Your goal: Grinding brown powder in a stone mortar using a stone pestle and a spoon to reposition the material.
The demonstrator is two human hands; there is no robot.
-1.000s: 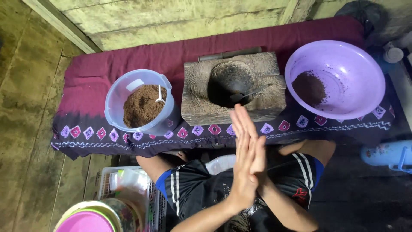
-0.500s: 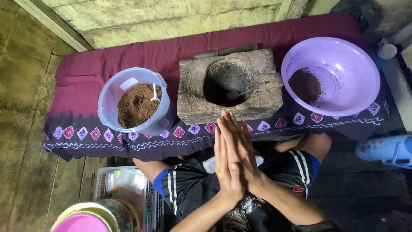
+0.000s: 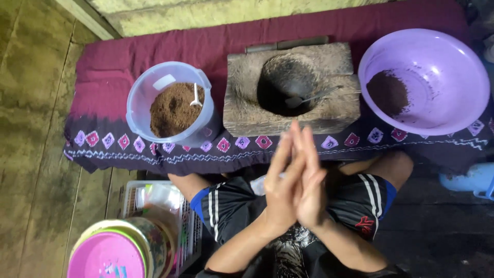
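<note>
My left hand [image 3: 282,183] and my right hand [image 3: 311,180] are pressed palm to palm in front of me, fingers straight and pointing away, holding nothing. Beyond the fingertips stands a rough wooden mortar block [image 3: 242,105] with a dark round hollow; a metal spoon [image 3: 311,97] lies in it. Left of the block is a clear plastic bucket [image 3: 138,105] of brown powder with a small white scoop [image 3: 195,98] stuck in it. To the right sits a purple basin [image 3: 453,67] holding a small heap of dark powder [image 3: 387,92].
Everything rests on a maroon patterned cloth [image 3: 103,67] over a wooden floor. A white basket [image 3: 135,198] and stacked pink and green plastic lids [image 3: 110,252] lie at lower left. A light blue object [image 3: 471,180] is at the right edge. My crossed legs in black shorts are below.
My joined hands have slid toward me and lower in view, rubbing together. The view has shifted slightly, with the bowls and mortar unmoved.
</note>
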